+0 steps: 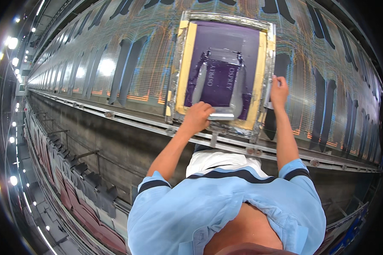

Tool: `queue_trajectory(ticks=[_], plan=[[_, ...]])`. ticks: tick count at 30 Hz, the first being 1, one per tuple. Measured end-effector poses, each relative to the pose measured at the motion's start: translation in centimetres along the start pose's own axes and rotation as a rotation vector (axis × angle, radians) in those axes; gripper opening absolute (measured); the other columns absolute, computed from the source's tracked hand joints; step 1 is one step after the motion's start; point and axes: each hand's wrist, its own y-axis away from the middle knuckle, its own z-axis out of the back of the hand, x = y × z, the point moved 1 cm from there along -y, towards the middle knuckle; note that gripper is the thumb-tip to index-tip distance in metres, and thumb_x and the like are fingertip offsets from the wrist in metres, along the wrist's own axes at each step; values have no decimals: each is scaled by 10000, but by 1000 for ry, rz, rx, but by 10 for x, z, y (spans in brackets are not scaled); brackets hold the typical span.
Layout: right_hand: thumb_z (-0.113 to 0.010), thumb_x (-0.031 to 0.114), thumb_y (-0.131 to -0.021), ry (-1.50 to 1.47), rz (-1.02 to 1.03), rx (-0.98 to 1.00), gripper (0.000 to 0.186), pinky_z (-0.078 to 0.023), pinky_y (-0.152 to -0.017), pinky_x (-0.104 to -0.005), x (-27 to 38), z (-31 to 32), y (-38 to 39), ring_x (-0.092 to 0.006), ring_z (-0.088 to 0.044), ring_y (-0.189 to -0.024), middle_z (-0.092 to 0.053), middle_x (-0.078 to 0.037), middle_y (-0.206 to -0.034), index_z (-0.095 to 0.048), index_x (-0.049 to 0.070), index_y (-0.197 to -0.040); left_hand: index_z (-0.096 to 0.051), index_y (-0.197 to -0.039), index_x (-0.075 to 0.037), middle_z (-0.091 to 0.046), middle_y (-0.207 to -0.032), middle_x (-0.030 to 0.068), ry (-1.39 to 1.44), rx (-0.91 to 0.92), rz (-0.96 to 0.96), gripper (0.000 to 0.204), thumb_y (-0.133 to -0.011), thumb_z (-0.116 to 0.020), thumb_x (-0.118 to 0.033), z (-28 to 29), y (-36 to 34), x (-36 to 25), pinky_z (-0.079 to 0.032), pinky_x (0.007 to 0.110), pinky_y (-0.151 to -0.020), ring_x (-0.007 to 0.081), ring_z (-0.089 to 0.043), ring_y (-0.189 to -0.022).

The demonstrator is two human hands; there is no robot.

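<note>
A screen-printing frame (270, 46) lies on a long worktable in front of me. Its metal rim is edged inside with yellowish tape. Dark purple ink (219, 91) coats the mesh, with pale lettering showing through and glossy streaks around it. At the near end of the mesh, my left hand (196, 117) is closed on a silver squeegee (222, 113) lying crosswise. My right hand (279, 92) grips the frame's right side, its fingers curled at the edge. The undersides of both hands are hidden.
Dark cut fabric pieces (127, 70) lie in pairs along the patterned tabletop (157, 63), on both sides of the frame. A metal rail (127, 118) with bolts runs along the near edge. Behind on the left, a rack (78, 199) carries dark and reddish pieces.
</note>
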Motion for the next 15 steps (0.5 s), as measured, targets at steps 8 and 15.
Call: queue_trajectory(ticks=[8,15], plan=[[-660,367,-948,-41,-44,-3,304,-511,-741,-463,0,-1,5,-422,-680,-802,-699,-201,-819,-672,63,-961,-705,-895,-47,-701,-876,155,-189,-280,485,197,-807,-776,-209,16,4,2,-518,482,-721,387,-677,-837],[-653,364,-948,34,-53,-8,291,-518,-751,-489,1,1,-3,-444,-684,-821,-707,-213,-832,-668,73,-938,-700,-877,-24,-703,-881,192,-339,-299,801,287,-833,-799,-289,0,-13,7,-517,508,-729,412,-682,-837]])
